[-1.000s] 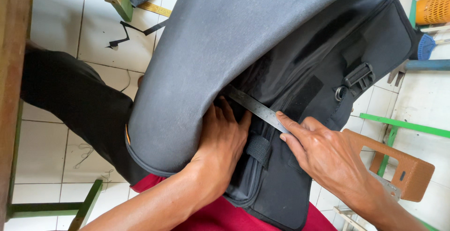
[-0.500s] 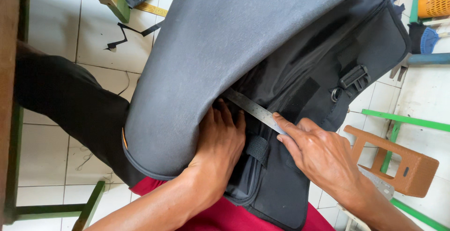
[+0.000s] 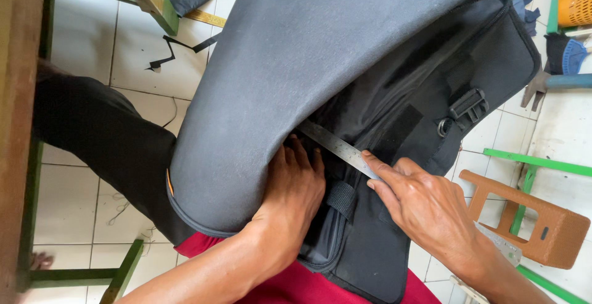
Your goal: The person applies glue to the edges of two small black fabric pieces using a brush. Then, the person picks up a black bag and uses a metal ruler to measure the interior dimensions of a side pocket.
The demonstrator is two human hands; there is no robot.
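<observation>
A large dark grey bag [image 3: 345, 51] lies across my lap, its padded flap [image 3: 246, 143] folded over toward me. My left hand [image 3: 296, 187] reaches under the flap's edge, fingers pressed flat on the bag's black body [image 3: 370, 242]. My right hand [image 3: 425, 208] pins the near end of a steel ruler [image 3: 336, 147] against the bag with fingertips; the ruler's far end runs under the flap. A black buckle [image 3: 468, 103] and metal ring [image 3: 443, 126] sit on the bag to the right.
A brown plastic stool [image 3: 542, 224] stands on the white tiled floor at right, beside green frame bars [image 3: 536, 162]. A wooden table edge [image 3: 18, 94] runs along the left. An orange basket [image 3: 576, 5] sits top right. My dark trouser leg [image 3: 105, 143] and red cloth [image 3: 296, 285] are below the bag.
Both hands hold almost the same spot. My right hand and the ruler shifted slightly left and down on the bag; the view moved a little.
</observation>
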